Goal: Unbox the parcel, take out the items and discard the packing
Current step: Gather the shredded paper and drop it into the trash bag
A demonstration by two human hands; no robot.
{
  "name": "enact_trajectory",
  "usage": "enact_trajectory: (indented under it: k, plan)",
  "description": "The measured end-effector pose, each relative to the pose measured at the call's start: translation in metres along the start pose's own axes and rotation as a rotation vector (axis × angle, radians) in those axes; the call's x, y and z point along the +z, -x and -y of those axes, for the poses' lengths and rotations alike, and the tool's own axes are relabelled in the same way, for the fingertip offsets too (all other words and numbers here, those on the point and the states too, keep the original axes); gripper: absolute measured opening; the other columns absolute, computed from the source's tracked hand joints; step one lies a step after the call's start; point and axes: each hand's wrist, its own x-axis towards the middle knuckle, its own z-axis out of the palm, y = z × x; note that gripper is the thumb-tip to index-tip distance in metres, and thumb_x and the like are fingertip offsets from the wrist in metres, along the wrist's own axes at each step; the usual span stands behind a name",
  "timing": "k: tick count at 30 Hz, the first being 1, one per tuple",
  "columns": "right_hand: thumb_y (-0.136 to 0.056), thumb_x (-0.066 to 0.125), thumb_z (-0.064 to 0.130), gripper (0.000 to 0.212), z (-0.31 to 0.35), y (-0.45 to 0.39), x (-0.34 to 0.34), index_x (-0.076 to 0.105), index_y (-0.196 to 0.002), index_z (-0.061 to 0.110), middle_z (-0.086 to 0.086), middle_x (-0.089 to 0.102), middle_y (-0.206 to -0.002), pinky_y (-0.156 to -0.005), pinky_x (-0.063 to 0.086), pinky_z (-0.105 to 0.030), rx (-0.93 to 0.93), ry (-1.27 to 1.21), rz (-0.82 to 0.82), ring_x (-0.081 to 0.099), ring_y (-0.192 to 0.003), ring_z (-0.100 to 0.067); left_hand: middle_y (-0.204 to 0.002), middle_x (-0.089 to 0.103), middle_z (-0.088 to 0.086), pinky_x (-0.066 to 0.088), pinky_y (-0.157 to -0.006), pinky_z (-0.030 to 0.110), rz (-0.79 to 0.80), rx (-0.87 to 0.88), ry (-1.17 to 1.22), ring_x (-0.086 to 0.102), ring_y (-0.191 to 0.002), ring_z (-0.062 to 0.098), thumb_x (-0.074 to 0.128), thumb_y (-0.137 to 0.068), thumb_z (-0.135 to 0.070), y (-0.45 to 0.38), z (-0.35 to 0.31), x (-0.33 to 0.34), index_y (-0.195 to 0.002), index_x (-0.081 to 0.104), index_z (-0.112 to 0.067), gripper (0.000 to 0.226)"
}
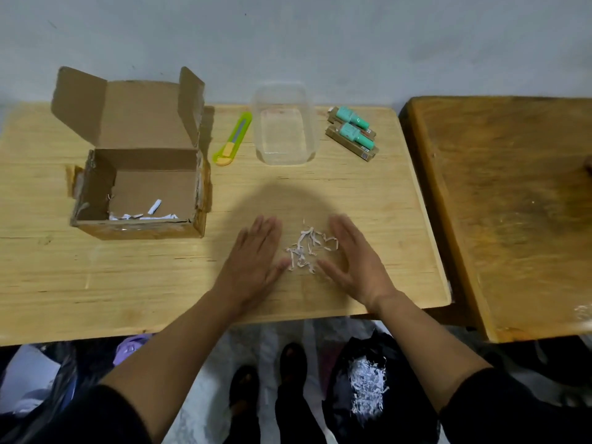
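Loose white shredded-paper packing [310,251]: lying on the pale wooden worktop [128,283], near its front edge. Left hand [253,264] and right hand [355,261], both flat and empty, are flanking it, apparently corralling scraps for disposal.

Brown box [137,190], lime-green knife [233,139], teal bottles [354,128], seemingly white-lilac shreds [309,249].
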Motion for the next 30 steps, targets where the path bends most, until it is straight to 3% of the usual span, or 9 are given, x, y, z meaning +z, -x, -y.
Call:
enact_trajectory:
  k: [4, 8, 13, 17, 19, 22, 24, 26, 30]
  plan:
    - [-0.065, 0.069, 0.063, 0.116, 0.002, 0.008, 0.010, 0.002, -0.148, 0.019, 0.005, 0.007, -0.158, -0.120, 0.001, -0.034, 0.000, 0.067, 0.025, -0.007, -0.143, -0.007, -0.158, 0.006, 0.002, -0.006, -0.114, 0.038, -0.041, -0.148, -0.080, -0.007, -0.143, 0.014, 0.004, -0.086, -0.058, 0.008, 0.015, 0.001, -0.148, 0.007, -0.016, 0.075]
    - [-0.057, 0.072, 0.067, 0.124, 0.012, -0.008, 0.021, -0.005, -0.146, 0.028, 0.001, 0.004, -0.158, -0.120, 0.000, -0.037, -0.045, 0.115, 0.065, -0.006, -0.146, -0.014, -0.158, 0.001, -0.001, -0.009, -0.115, 0.039, -0.033, -0.152, -0.099, -0.011, -0.141, 0.009, 0.005, -0.085, -0.055, 0.007, 0.014, 0.003, -0.148, 0.001, -0.019, 0.073]
    - [-0.075, 0.054, 0.060, 0.074, 0.024, -0.028, 0.039, 0.033, -0.140, 0.033, -0.008, 0.031, -0.151, -0.113, 0.012, -0.045, -0.170, 0.109, -0.015, 0.021, -0.143, -0.024, -0.158, 0.000, -0.001, -0.009, -0.114, 0.038, -0.039, -0.140, -0.094, -0.013, -0.141, 0.007, 0.005, -0.087, -0.050, 0.007, 0.017, 0.004, -0.148, -0.001, -0.019, 0.069]
    - [-0.087, 0.054, 0.031, 0.031, 0.019, -0.029, 0.045, 0.068, -0.110, 0.016, -0.013, 0.061, -0.124, -0.102, 0.041, -0.036, -0.259, 0.030, -0.199, 0.051, -0.123, -0.030, -0.158, 0.000, -0.002, -0.009, -0.115, 0.038, -0.032, -0.145, -0.091, -0.009, -0.144, 0.010, 0.003, -0.086, -0.050, 0.007, 0.017, 0.002, -0.148, -0.001, -0.019, 0.069]
    - [-0.088, 0.053, 0.026, 0.027, 0.016, -0.024, 0.041, 0.072, -0.101, 0.012, -0.012, 0.066, -0.113, -0.094, 0.047, -0.027, -0.239, 0.022, -0.263, 0.058, -0.111, -0.025, -0.158, -0.001, -0.002, -0.008, -0.115, 0.038, -0.030, -0.149, -0.092, -0.009, -0.144, 0.010, 0.002, -0.086, -0.050, 0.007, 0.017, 0.002, -0.148, -0.002, -0.019, 0.070]
    - [-0.088, 0.051, 0.019, 0.025, 0.010, -0.012, 0.032, 0.072, -0.099, 0.009, -0.009, 0.067, -0.106, -0.092, 0.039, -0.009, -0.176, 0.015, -0.287, 0.055, -0.103, -0.015, -0.158, -0.001, -0.002, -0.007, -0.116, 0.039, -0.028, -0.147, -0.086, -0.010, -0.144, 0.010, 0.002, -0.086, -0.051, 0.008, 0.016, 0.001, -0.148, -0.003, -0.019, 0.070]
    - [-0.087, 0.057, 0.011, 0.019, 0.007, -0.006, 0.026, 0.071, -0.100, 0.009, -0.008, 0.067, -0.106, -0.093, 0.040, -0.012, -0.150, 0.011, -0.293, 0.053, -0.103, -0.013, -0.158, 0.000, 0.000, -0.006, -0.116, 0.040, -0.033, -0.143, -0.079, -0.008, -0.144, 0.012, 0.003, -0.085, -0.051, 0.008, 0.015, 0.001, -0.148, -0.001, -0.018, 0.071]
    - [-0.085, 0.063, 0.013, 0.028, 0.006, -0.001, 0.018, 0.065, -0.113, 0.013, -0.004, 0.062, -0.120, -0.098, 0.037, -0.011, -0.099, -0.029, -0.245, 0.046, -0.112, -0.004, -0.158, 0.001, 0.001, -0.006, -0.117, 0.040, -0.037, -0.130, -0.058, -0.008, -0.144, 0.014, 0.004, -0.085, -0.051, 0.009, 0.014, 0.001, -0.148, 0.001, -0.016, 0.072]
    - [-0.072, 0.076, 0.037, 0.081, -0.003, 0.010, 0.004, 0.034, -0.141, 0.029, 0.016, 0.028, -0.142, -0.100, 0.010, 0.007, 0.041, -0.093, -0.125, 0.021, -0.131, 0.006, -0.158, 0.009, 0.004, -0.004, -0.115, 0.038, -0.038, -0.063, -0.068, -0.002, -0.145, 0.018, 0.008, -0.085, -0.051, 0.005, 0.007, 0.003, -0.148, 0.010, -0.014, 0.073]
